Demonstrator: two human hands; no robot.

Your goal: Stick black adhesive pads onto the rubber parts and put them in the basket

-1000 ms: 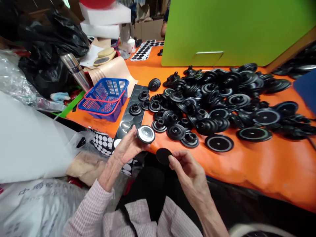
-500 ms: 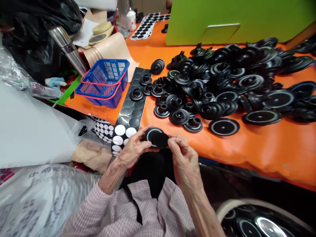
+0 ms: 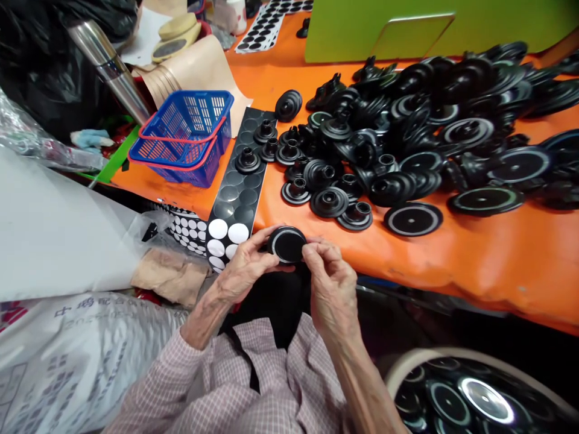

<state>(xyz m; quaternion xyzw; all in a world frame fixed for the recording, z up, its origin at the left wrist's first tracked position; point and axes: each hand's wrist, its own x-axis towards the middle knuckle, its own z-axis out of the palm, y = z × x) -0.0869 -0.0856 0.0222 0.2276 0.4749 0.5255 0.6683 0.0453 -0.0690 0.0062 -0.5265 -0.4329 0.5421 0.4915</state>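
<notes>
In the head view my left hand (image 3: pixel 246 268) is closed around a black round disc part (image 3: pixel 274 244), thumb on its face and fingers behind. A pale ring shows on that face, tilted toward me. Over the middle of the face sits a black round sticker (image 3: pixel 292 246). My right hand (image 3: pixel 333 280) pinches the sticker's right edge between thumb and forefinger; the fingertips hide that edge. Whether the sticker touches the disc all over I cannot tell. Just beyond my left hand lies a sticker sheet (image 3: pixel 229 191) with bare white circles at its near end.
A large pile of black disc parts (image 3: pixel 362 138) covers the orange table (image 3: pixel 452 265). At left stand a blue basket (image 3: pixel 181 147) and a steel flask (image 3: pixel 108 69). A round tub (image 3: pixel 398 364) of discs is low at right. A green board (image 3: pixel 353 30) stands behind.
The black sticker has moved left from the disc's right side to the middle of its face, inside the pale ring. My right hand shifted slightly left with it. The camera view has tilted down.
</notes>
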